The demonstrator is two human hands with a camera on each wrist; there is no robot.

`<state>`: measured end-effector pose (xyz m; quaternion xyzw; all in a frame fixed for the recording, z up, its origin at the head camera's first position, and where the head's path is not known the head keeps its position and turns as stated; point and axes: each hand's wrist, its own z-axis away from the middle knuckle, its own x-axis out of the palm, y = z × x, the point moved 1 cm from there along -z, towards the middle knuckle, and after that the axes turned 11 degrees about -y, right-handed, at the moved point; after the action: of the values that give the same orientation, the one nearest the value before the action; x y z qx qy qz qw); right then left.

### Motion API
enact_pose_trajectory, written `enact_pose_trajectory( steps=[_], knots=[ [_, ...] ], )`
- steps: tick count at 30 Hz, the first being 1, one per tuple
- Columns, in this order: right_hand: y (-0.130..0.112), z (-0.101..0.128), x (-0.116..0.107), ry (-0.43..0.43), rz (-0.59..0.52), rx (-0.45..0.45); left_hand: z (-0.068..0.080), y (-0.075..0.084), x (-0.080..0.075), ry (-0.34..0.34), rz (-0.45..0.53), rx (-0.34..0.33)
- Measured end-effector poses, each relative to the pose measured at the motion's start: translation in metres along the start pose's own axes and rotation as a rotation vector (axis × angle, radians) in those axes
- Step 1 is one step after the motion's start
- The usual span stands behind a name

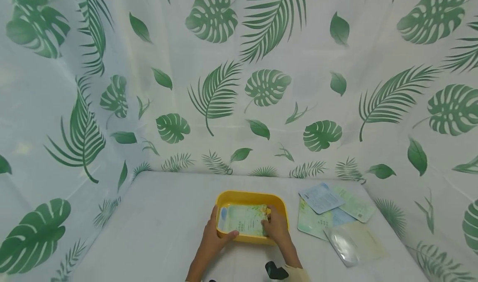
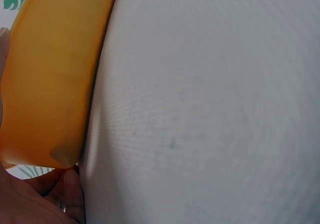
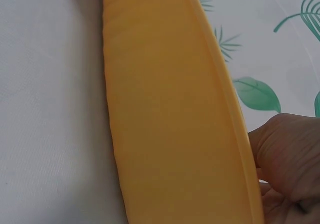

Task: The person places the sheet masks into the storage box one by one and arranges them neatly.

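Yellow, rectangular and plastic-looking, the bin (image 1: pixel 244 197) is gripped by the left hand (image 1: pixel 215 234), presumably for steadiness, while inside it a flat, pale-green printed packet (image 1: pixel 244 220) is pinched by the right hand (image 1: pixel 277 227).
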<state>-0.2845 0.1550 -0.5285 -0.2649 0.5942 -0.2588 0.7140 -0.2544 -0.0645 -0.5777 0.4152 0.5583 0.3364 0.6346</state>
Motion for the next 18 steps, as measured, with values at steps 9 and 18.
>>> enact_pose_trajectory(
  steps=[9, 18],
  knots=[
    [-0.0035, -0.0007, -0.0014, -0.019, 0.008, -0.041, -0.0032, 0.0011, -0.0018, -0.008, -0.030, -0.005],
    [-0.0036, -0.0011, 0.0028, -0.034, 0.057, -0.026, -0.0014, 0.0025, -0.0016, -0.015, -0.027, -0.015]
  ],
)
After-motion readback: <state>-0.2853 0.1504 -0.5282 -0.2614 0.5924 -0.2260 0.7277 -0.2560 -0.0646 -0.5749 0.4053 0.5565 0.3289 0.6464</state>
